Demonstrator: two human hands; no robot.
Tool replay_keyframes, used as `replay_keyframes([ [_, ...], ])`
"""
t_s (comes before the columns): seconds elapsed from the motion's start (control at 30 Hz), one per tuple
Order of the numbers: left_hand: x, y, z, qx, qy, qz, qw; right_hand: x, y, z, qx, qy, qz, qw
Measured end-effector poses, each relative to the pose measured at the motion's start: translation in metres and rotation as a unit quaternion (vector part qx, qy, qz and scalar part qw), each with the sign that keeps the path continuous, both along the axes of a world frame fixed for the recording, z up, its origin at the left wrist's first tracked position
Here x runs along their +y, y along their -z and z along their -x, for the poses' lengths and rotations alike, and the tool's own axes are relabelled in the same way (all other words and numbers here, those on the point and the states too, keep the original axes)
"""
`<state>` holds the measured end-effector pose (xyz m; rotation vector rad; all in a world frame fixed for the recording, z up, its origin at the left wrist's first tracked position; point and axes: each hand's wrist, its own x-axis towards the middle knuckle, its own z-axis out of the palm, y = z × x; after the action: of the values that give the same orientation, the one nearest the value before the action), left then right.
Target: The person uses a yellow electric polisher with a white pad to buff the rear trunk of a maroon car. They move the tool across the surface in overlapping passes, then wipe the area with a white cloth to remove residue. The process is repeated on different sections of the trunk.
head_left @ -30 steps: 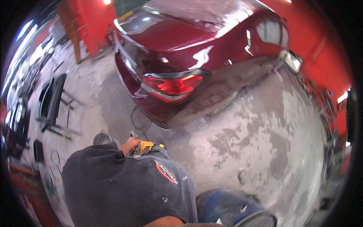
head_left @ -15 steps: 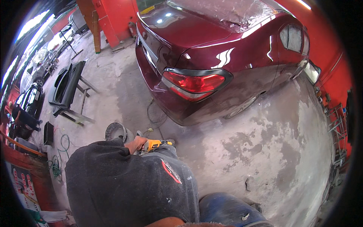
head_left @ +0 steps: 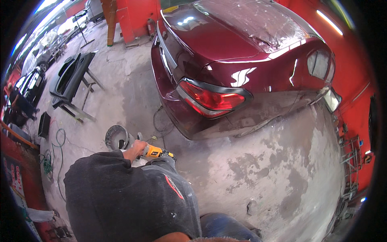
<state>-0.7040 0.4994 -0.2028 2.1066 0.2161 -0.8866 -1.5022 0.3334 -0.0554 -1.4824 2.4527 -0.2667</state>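
My left hand (head_left: 139,148) reaches out from a dark, dusty sleeve, its fingers wrapped round a yellow-and-black power tool (head_left: 155,151) shaped like an angle grinder. The tool lies roughly level, its black end pointing right beside my dark shirt. Its working end is partly hidden. Just left of the hand, a grey, splattered bucket (head_left: 117,138) stands on the floor. My right hand does not show. Ahead stands the rear corner of a dark red car (head_left: 217,66), its red tail light (head_left: 213,100) facing me, apart from the tool.
Clear plastic sheeting (head_left: 266,24) covers the car's rear window. To the left, a black car panel (head_left: 70,78) rests on a metal stand (head_left: 86,86). A green hose (head_left: 59,139) and a black box (head_left: 44,125) lie on the floor, with a dark cable (head_left: 155,121) near the bumper.
My view has tilted and shifted, so the car sits slightly lower and farther right. The hand and tool appear a little farther left and higher, the grip unchanged.
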Motion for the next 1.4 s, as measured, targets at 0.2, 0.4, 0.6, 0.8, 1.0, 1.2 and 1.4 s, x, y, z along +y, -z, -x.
replay_keyframes([
  [0.2, -0.025, -0.001, -0.030, -0.024, 0.071, 0.041, 0.996, -0.023, -0.011, -0.022, 0.020, 0.002, -0.019, 1.000],
  [0.4, -0.036, -0.034, -0.055, -0.083, 0.157, -0.047, 0.983, -0.056, -0.023, -0.059, 0.029, -0.007, -0.046, 0.998],
  [0.6, -0.053, -0.097, -0.079, -0.050, 0.178, -0.009, 0.983, -0.077, -0.039, -0.097, -0.051, -0.055, -0.095, 0.993],
  [0.8, -0.055, -0.127, -0.103, -0.112, 0.270, 0.009, 0.956, -0.064, -0.017, -0.309, -0.418, -0.041, -0.180, 0.890],
  [1.0, -0.067, -0.165, -0.130, -0.115, 0.257, 0.020, 0.959, -0.082, -0.049, -0.526, -0.487, -0.160, -0.244, 0.823],
  [1.2, -0.090, -0.240, -0.144, -0.147, 0.202, 0.041, 0.967, -0.162, -0.056, -0.636, -0.593, -0.268, -0.299, 0.698],
  [1.4, -0.109, -0.286, -0.168, -0.166, 0.120, 0.077, 0.976, -0.210, -0.092, -0.718, -0.652, -0.303, -0.318, 0.618],
])
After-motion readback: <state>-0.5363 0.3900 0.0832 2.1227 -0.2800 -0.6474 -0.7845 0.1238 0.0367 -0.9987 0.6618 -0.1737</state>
